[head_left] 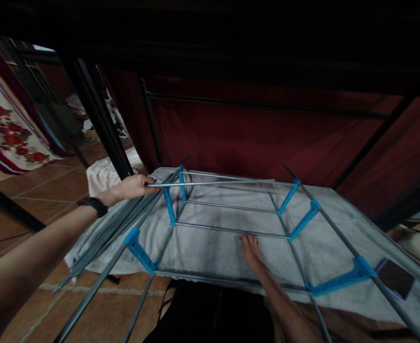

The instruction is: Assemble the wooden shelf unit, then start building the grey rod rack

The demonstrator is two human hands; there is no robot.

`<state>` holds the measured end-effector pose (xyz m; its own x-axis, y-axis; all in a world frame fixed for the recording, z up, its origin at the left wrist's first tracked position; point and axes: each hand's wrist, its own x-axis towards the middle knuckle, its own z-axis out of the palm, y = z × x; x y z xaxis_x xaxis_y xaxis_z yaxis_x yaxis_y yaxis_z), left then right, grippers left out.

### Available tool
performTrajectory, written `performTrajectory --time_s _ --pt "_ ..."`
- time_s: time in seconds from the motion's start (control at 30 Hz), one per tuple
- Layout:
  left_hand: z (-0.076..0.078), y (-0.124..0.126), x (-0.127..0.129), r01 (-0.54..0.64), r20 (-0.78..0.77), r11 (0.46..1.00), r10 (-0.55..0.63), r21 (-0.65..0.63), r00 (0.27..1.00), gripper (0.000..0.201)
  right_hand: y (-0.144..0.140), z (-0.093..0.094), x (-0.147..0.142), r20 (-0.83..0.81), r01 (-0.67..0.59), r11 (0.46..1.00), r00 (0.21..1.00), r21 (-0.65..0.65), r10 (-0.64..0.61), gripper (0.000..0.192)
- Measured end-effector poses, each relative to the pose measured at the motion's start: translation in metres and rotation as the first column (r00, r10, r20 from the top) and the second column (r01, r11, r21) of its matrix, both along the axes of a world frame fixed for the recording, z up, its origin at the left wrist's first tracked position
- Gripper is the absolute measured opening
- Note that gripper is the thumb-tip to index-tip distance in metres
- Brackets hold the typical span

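My left hand (137, 186), with a black band at the wrist, is closed on the near end of a thin grey metal rod (213, 183). This rod reaches rightward above the far part of a frame, its other end near the frame's right side. Grey tubes and blue plastic connectors (303, 220) make up the frame, with several crossbars between its two sides. Inside it, my right hand (250, 250) lies on the pale sheet with fingers stretched, just short of a lower crossbar (227, 230), and holds nothing. Beside the frame's left side lies a bundle of loose rods (113, 228).
The frame stands on a bed's pale sheet (210, 257), below a dark overhead beam. A phone (395, 278) lies at the right. A dark bed post (102, 119) rises behind my left hand. Red cloth (260, 138) hangs at the back; tiled floor (59, 305) shows at left.
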<state>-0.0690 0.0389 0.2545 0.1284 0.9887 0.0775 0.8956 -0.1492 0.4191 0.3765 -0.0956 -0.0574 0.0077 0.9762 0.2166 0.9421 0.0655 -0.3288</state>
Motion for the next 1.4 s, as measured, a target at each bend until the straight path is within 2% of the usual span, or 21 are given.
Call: performTrajectory --time_s 0.07,0.13,0.23,0.33,0.5,0.77,0.9,1.07,1.3,1.4 --pt "0.019 0.001 0.01 0.166 -0.295 0.985 -0.171 -0.04 0.94 0.029 0.0 0.001 0.0 0.005 -0.002 1.0 1.0 0.0 0.002 0.034" --pt "0.034 0.001 0.023 0.244 -0.463 0.967 -0.249 -0.071 0.851 0.031 0.0 0.003 0.0 0.004 -0.004 1.0 1.0 -0.001 0.004 0.034" --pt "0.047 0.0 0.051 0.323 -0.567 0.942 -0.312 -0.084 0.762 0.032 0.0 0.005 -0.001 -0.005 -0.003 1.0 1.0 0.001 0.003 0.033" --pt "0.046 0.0 0.083 0.407 -0.607 0.906 -0.391 -0.118 0.692 0.034 0.0 0.006 0.0 -0.022 -0.002 1.0 1.0 0.001 0.002 0.033" --pt "0.031 0.004 0.12 0.503 -0.623 0.849 -0.482 -0.16 0.616 0.032 0.0 0.006 0.003 -0.053 -0.013 1.0 0.998 0.014 0.014 0.032" --pt "-0.005 0.013 0.134 0.564 -0.62 0.799 -0.553 -0.207 0.557 0.029 0.0 0.008 0.006 -0.05 -0.036 0.999 0.998 0.011 0.036 0.033" --pt "-0.016 0.016 0.139 0.562 -0.625 0.798 -0.555 -0.216 0.548 0.029 0.0 0.01 0.005 -0.032 -0.027 1.0 0.999 -0.008 0.027 0.032" --pt "-0.022 0.011 0.155 0.529 -0.588 0.786 -0.603 -0.321 0.54 0.031 0.0 0.012 0.005 -0.032 -0.033 0.999 0.999 -0.022 0.032 0.035" --pt "-0.05 -0.006 0.202 0.61 -0.466 0.719 -0.688 -0.333 0.556 0.033 0.0 0.015 0.005 0.003 -0.024 0.998 1.0 -0.052 0.024 0.036" --pt "-0.062 -0.014 0.223 0.627 -0.437 0.708 -0.701 -0.326 0.564 0.033 0.0 0.015 0.005 0.01 -0.025 0.998 1.0 -0.051 0.026 0.038"
